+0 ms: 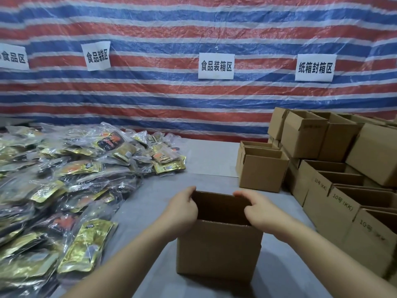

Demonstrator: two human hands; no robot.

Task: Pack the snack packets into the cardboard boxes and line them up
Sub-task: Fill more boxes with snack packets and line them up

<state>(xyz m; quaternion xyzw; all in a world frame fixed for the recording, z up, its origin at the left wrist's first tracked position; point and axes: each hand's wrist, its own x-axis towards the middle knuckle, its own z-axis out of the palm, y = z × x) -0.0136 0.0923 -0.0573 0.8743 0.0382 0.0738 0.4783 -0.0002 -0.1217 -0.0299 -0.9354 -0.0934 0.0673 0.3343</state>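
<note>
Hands on the box, basically: an open cardboard box (219,248) stands upright on the grey bench (217,157), right in front of the person, and both hands are at its top edges. Left hand (182,208) has its grip curled over the left rim, fingers wrapped round the far left corner. Right hand (253,208) grips the right rim the same way, fingertips hooked over the edge into the opening. Can't see anything inside the box from this angle, just dark cardboard. Snack packets (71,181) are heaped in a big shiny pile on the left side of the bench, gold and black ones in clear wrap, well apart from the box. Over on the right there's a stack of open boxes (335,168), some printed with "10号 (KK)". Behind it all hangs a red, white and blue striped tarp (193,29) with white paper signs (216,66) stuck on it.
</note>
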